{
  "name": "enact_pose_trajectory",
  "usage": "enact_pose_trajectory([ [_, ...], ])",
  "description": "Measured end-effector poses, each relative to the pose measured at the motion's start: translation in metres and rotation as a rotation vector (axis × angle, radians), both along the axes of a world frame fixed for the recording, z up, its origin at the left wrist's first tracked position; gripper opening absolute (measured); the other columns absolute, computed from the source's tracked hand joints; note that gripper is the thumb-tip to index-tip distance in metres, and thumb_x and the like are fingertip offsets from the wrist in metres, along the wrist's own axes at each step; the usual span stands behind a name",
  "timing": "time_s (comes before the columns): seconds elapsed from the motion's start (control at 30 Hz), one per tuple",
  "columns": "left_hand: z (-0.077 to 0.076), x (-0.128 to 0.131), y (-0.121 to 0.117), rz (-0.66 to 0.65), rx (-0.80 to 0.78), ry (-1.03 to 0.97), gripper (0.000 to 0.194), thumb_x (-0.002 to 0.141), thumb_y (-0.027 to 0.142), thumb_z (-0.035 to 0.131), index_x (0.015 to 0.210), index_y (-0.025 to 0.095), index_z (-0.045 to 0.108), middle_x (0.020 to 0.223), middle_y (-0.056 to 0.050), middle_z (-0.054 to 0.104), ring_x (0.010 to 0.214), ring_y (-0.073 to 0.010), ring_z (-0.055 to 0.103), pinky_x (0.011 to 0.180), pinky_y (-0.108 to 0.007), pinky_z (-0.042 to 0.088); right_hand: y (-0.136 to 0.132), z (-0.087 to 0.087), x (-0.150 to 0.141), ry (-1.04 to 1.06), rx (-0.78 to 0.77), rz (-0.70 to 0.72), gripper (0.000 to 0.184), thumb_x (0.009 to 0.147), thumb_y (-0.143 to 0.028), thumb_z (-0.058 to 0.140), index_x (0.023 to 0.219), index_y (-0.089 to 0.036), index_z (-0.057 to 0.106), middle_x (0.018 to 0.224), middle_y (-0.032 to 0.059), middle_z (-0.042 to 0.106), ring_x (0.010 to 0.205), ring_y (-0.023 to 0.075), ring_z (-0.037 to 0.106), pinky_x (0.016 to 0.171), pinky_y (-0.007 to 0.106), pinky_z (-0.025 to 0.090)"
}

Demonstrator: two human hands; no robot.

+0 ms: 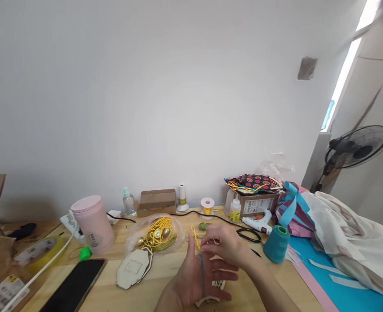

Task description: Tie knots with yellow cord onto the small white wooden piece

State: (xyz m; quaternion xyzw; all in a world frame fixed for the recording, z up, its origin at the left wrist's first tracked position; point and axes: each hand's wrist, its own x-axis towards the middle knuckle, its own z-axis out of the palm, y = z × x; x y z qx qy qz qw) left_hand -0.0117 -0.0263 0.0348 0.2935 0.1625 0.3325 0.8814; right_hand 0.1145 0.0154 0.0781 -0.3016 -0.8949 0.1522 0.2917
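Observation:
My left hand is held palm up over the wooden table, fingers stretched out, with a dark cord lying across the palm and a yellow cord rising from near its thumb. My right hand hovers just above it, fingers pinched together on the yellow cord. A small green and yellow bundle lies just behind the hands. A white flat piece shows under the left hand.
A plastic bag of yellow cord and gold beads, a pink tumbler, a black phone, yellow tape roll, teal thread cone, glue gun, glue bottle, scissors, cardboard boxes, fabric at right, a fan.

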Motion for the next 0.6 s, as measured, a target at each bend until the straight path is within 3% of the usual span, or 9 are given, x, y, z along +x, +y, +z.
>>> enact_pose_trajectory([
  [0.23, -0.006, -0.002, -0.001, -0.145, 0.014, 0.11, 0.091, 0.066, 0.068, 0.002, 0.107, 0.004, 0.051, 0.1, -0.023, 0.057, 0.091, -0.0324, 0.052, 0.066, -0.038, 0.037, 0.012, -0.033, -0.004, 0.167, -0.235, 0.029, 0.012, 0.069, -0.029, 0.06, 0.066, -0.018, 0.065, 0.056, -0.0027, 0.051, 0.051, 0.0081, 0.043, 0.046, 0.017, 0.029],
  [0.33, -0.009, -0.005, -0.004, -0.216, 0.005, 0.111, 0.092, 0.069, 0.065, 0.0, 0.101, -0.002, 0.055, 0.099, -0.025, 0.058, 0.09, -0.0304, 0.053, 0.072, -0.037, 0.035, 0.01, -0.045, -0.007, 0.288, -0.456, 0.085, 0.012, 0.068, -0.025, 0.059, 0.063, -0.014, 0.064, 0.054, -0.003, 0.049, 0.049, 0.007, 0.041, 0.043, 0.017, 0.028],
  [0.43, -0.008, -0.01, -0.006, -0.266, 0.036, -0.048, 0.099, 0.066, 0.067, -0.003, 0.087, -0.006, 0.061, 0.091, -0.027, 0.06, 0.086, -0.0313, 0.055, 0.077, -0.039, 0.034, 0.004, -0.053, -0.012, 0.358, -0.622, 0.106, 0.018, 0.069, -0.026, 0.056, 0.06, -0.012, 0.062, 0.05, -0.0038, 0.047, 0.045, 0.006, 0.038, 0.041, 0.016, 0.028],
  [0.5, -0.005, -0.017, -0.005, -0.195, 0.087, -0.262, 0.097, 0.063, 0.07, 0.0, 0.09, 0.001, 0.063, 0.088, -0.023, 0.063, 0.083, -0.0324, 0.057, 0.073, -0.042, 0.037, 0.0, -0.057, -0.015, 0.355, -0.643, 0.102, 0.022, 0.072, -0.026, 0.051, 0.06, -0.012, 0.061, 0.05, -0.0038, 0.047, 0.045, 0.0059, 0.037, 0.041, 0.016, 0.027],
  [0.6, -0.002, -0.03, 0.005, 0.1, 0.173, -0.58, 0.08, 0.064, 0.071, 0.009, 0.116, 0.022, 0.046, 0.102, -0.013, 0.061, 0.094, -0.0286, 0.054, 0.079, -0.046, 0.035, -0.005, -0.059, -0.019, 0.249, -0.475, 0.094, 0.025, 0.077, -0.024, 0.044, 0.062, -0.014, 0.06, 0.052, -0.0031, 0.05, 0.047, 0.0067, 0.04, 0.043, 0.017, 0.028],
])
